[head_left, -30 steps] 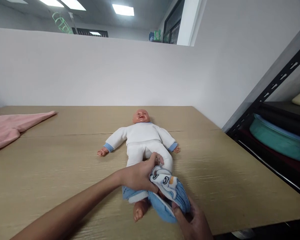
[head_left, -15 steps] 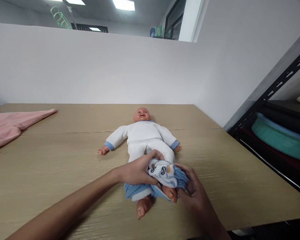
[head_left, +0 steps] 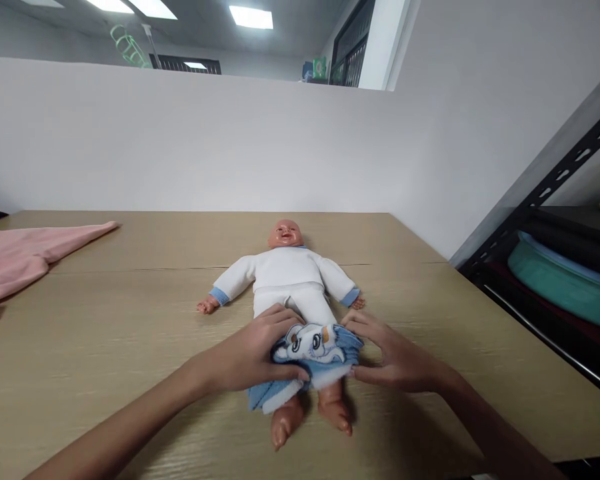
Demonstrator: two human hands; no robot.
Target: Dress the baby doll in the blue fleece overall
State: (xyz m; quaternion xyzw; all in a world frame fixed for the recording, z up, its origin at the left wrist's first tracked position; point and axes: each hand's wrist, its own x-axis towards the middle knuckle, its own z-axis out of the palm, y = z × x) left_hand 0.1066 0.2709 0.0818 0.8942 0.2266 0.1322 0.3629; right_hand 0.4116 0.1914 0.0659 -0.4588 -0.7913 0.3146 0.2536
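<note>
A baby doll [head_left: 289, 267] in a white top with blue cuffs and white leggings lies on its back, head away from me. Blue pants [head_left: 327, 372] with white hems and a cartoon-face patch are bunched around its lower legs, and both bare feet stick out toward me. My left hand [head_left: 247, 353] is closed on the pants' left side, thumb in front over the fabric. On their right edge my right hand [head_left: 395, 357] pinches the cloth between thumb and fingers. The waistband is partly hidden by the folds.
The doll lies on a wooden table [head_left: 145, 347] backed by a white partition [head_left: 205, 140]. A pink cloth garment [head_left: 15, 260] rests at the far left. Beyond the table's right edge, a black metal shelf [head_left: 545, 333] holds a teal basin [head_left: 560, 273].
The doll's right-side foot has come out further below the hem. My right hand has moved up along the pants' edge, and the patch now lies flatter across the legs.
</note>
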